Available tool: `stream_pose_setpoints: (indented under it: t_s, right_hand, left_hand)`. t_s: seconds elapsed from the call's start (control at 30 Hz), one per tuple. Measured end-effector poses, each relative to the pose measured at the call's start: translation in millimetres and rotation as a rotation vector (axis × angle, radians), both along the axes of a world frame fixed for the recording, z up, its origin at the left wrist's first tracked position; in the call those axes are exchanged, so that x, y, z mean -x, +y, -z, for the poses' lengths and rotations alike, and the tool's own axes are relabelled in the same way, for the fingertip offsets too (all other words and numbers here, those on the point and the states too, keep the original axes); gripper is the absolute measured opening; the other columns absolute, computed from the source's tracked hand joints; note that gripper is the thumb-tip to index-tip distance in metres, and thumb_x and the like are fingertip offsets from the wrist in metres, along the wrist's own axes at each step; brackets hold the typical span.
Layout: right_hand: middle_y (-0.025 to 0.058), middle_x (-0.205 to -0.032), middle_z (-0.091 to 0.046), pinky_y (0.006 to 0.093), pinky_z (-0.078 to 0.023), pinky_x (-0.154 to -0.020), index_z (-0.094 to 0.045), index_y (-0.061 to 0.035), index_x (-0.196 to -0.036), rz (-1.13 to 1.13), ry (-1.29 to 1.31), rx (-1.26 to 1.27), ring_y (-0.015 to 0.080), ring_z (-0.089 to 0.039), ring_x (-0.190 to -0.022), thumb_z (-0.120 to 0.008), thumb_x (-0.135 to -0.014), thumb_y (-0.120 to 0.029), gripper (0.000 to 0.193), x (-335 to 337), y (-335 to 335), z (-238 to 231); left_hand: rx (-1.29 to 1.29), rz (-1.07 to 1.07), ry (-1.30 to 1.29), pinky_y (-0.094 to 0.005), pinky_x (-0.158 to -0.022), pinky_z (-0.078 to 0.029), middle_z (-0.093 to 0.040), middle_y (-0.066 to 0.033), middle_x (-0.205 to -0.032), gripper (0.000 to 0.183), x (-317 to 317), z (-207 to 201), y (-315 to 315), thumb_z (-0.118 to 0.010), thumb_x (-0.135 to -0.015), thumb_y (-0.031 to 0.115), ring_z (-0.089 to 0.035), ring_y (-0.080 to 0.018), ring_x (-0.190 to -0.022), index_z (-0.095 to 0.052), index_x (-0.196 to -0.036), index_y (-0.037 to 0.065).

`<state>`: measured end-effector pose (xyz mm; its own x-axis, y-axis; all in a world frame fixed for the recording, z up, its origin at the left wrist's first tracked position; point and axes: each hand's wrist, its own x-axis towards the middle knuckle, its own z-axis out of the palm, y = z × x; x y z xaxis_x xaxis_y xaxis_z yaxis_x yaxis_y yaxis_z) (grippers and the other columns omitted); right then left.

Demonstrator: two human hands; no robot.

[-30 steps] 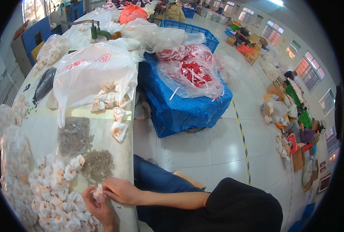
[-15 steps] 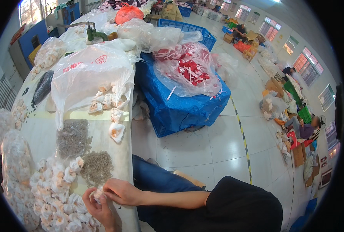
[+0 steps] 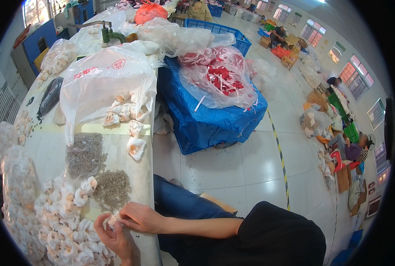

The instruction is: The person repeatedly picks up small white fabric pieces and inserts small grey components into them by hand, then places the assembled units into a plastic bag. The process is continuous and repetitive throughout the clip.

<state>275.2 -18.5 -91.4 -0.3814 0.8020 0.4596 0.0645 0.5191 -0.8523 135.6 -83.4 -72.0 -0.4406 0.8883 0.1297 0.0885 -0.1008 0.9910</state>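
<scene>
Pale floor tiles stretch past a long white table (image 3: pixel 46 146) crowded with soft goods. At its near end, both hands pinch 1 small white fabric piece (image 3: pixel 113 219): the left hand (image 3: pixel 114 237) cups it from below, the right hand (image 3: pixel 139 217) presses fingertips on top. Just beside them lies a loose heap of tiny grey rings (image 3: pixel 112 189), gritty and free to roll; a careless sweep of the wrist could likely scatter them off the edge. Crumpled, puffy white pieces (image 3: pixel 64 221) pile at the left. A thin, glossy plastic bag (image 3: pixel 102 84) slumps farther up, spilling more.
</scene>
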Motion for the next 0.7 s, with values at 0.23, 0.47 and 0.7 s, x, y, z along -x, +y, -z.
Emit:
stream_pose_setpoints:
  t_s: [0.23, 0.47, 0.7]
  right_hand:
    - [0.0137, -0.091, -0.064, 0.0387, -0.052, -0.074, -0.061, -0.0034, -0.104, -0.127, -0.034, 0.177, 0.0337, -0.064, -0.083, -0.07, -0.098, -0.016, 0.016, -2, 0, 0]
    - [0.0111, -0.077, -0.066, 0.0338, -0.052, -0.066, -0.063, -0.0052, -0.105, -0.118, -0.044, 0.341, 0.0249, -0.068, -0.069, -0.065, -0.103, -0.024, 0.019, -14, 4, -10]
    - [0.0135, -0.083, -0.069, 0.0353, -0.053, -0.065, -0.062, -0.0031, -0.104, -0.139, -0.063, 0.327, 0.0287, -0.07, -0.072, -0.067, -0.102, -0.019, 0.017, -13, 0, -11]
  left_hand:
    - [0.08, 0.177, 0.15, -0.0277, -0.091, -0.044, -0.057, -0.0089, -0.126, 0.042, 12, -11, -1, -0.062, -0.099, 0.024, -0.055, -0.0134, -0.104, -0.054, -0.131, -0.002]
    - [0.214, 0.328, 0.297, -0.0296, -0.067, -0.048, -0.066, -0.0065, -0.076, 0.025, 13, -25, 5, -0.067, -0.097, 0.022, -0.061, -0.0155, -0.071, -0.07, -0.094, -0.002]
    - [0.128, 0.286, 0.256, -0.0286, -0.062, -0.046, -0.066, -0.0077, -0.075, 0.015, 12, -22, 3, -0.07, -0.093, 0.012, -0.06, -0.0131, -0.066, -0.071, -0.091, -0.003]
